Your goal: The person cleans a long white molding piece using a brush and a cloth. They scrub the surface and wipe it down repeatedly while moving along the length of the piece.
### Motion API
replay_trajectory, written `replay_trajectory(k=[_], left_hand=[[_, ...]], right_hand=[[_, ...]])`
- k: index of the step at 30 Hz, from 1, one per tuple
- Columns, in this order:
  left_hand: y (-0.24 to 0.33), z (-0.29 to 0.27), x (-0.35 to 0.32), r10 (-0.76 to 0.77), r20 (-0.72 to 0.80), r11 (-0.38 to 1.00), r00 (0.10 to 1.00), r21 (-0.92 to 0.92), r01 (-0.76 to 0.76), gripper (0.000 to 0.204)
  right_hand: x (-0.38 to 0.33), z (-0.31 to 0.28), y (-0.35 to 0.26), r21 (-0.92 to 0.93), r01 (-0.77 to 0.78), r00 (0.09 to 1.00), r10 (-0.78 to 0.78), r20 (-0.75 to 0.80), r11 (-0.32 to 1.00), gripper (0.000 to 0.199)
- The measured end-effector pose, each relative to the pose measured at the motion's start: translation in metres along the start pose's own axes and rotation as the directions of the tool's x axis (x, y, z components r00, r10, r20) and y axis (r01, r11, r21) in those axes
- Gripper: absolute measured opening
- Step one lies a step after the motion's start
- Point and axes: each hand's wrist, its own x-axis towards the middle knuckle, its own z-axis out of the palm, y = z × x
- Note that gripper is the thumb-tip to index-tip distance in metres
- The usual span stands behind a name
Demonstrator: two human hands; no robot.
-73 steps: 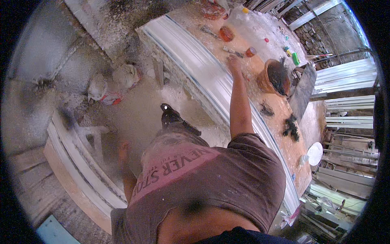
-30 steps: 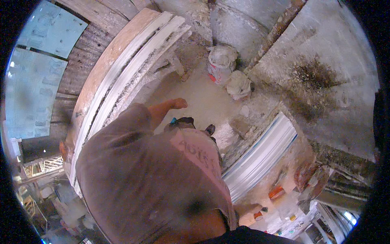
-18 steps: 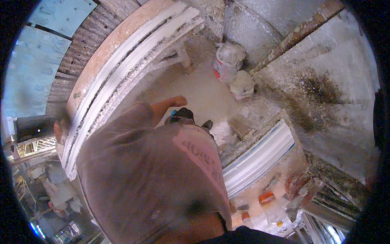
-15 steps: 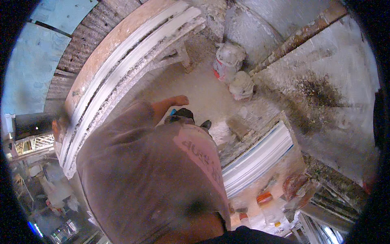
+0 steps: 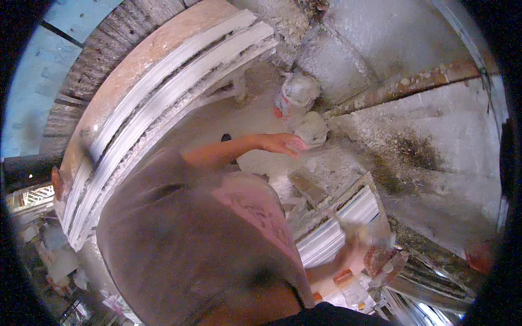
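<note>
My left hand [image 5: 285,144] is stretched out over the dusty floor with its fingers apart and nothing in it. Beyond it stands a pale, powder-coated lumpy container or bag [image 5: 311,129]. My right hand [image 5: 354,251] is smeared by motion over the right bench, close to a long white ridged moulding [image 5: 340,231]. Something pale shows near its fingers, but I cannot make out whether it is held. Next to this hand are a reddish-brown bowl-like thing [image 5: 383,261] and a small orange-red object [image 5: 343,277].
A long white ridged moulding [image 5: 163,100] lies along the bench on my left. A white sack or bucket with a red mark [image 5: 299,89] stands farther back. A flat block [image 5: 307,188] rests on the floor. A stained wall [image 5: 435,119] rises on the right.
My left hand has reached forward and right, toward the pale container. My right hand has come into view over the right bench. The view has shifted slightly.
</note>
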Motion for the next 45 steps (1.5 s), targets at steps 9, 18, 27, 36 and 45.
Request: replay_trajectory(k=[9, 18, 27, 36, 45], left_hand=[[0.023, -0.151, -0.087, -0.160, -0.496, 0.984, 0.854, -0.147, 0.099, 0.083], [-0.079, -0.295, -0.167, -0.075, -0.981, 0.981, 0.180, -0.041, 0.191, 0.065], [-0.096, -0.300, -0.171, -0.205, -0.979, 0.869, -0.025, -0.193, 0.456, 0.067], [-0.075, -0.283, -0.125, -0.318, -0.923, 0.892, -0.218, -0.369, 0.260, 0.063], [-0.061, -0.300, -0.096, -0.320, -0.890, 0.893, -0.325, -0.398, 0.210, 0.066]], right_hand=[[0.124, 0.426, -0.130, -0.051, 0.055, 0.860, -0.022, 0.509, 0.997, 0.049], [0.211, 0.601, -0.123, -0.224, 0.820, 0.460, -0.373, 0.805, 0.527, 0.042], [0.451, 0.698, -0.116, 0.129, 0.977, -0.072, -0.305, 0.950, 0.170, 0.035], [0.465, 0.804, -0.111, 0.614, 0.789, -0.605, -0.196, 0.772, -0.020, 0.042], [0.483, 0.807, -0.113, 0.450, 0.891, -0.454, -0.140, 0.880, -0.058, 0.035]])
